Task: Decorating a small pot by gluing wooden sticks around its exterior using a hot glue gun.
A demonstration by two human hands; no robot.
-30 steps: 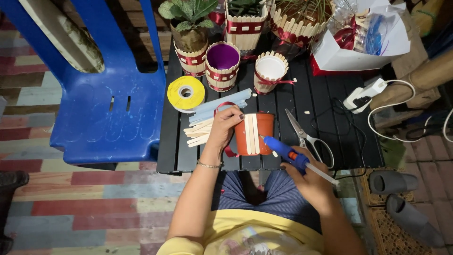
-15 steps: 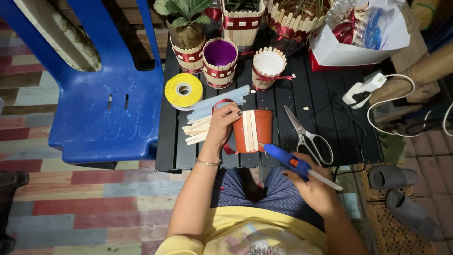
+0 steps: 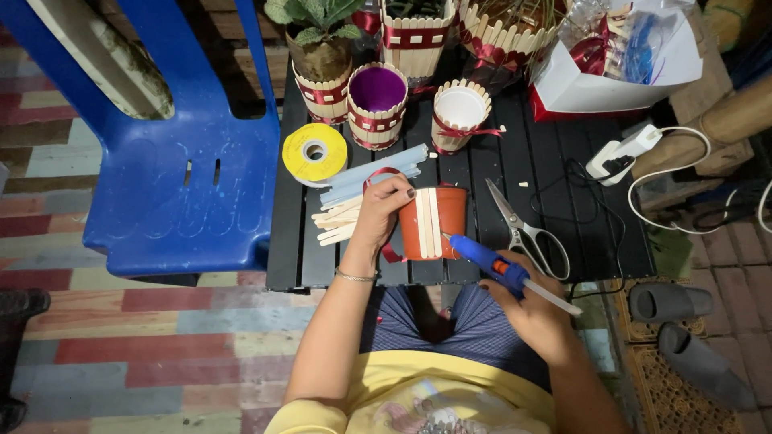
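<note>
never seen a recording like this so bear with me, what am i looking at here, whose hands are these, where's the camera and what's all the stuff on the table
There is no machine: a person works with two bare hands. The single picture comes from a camera worn on their head, looking down over their lap.

The left hand grips an orange pot lying on its side on a black slatted table, with two pale wooden sticks on its wall. The right hand holds a blue glue gun, its nozzle near the pot.

Also on the table: loose wooden sticks, glue rods, a yellow ribbon roll, scissors, a white power adapter, a white bag and several pots already ringed with sticks and red ribbon, such as a purple one. A blue plastic chair stands beside the table.
</note>
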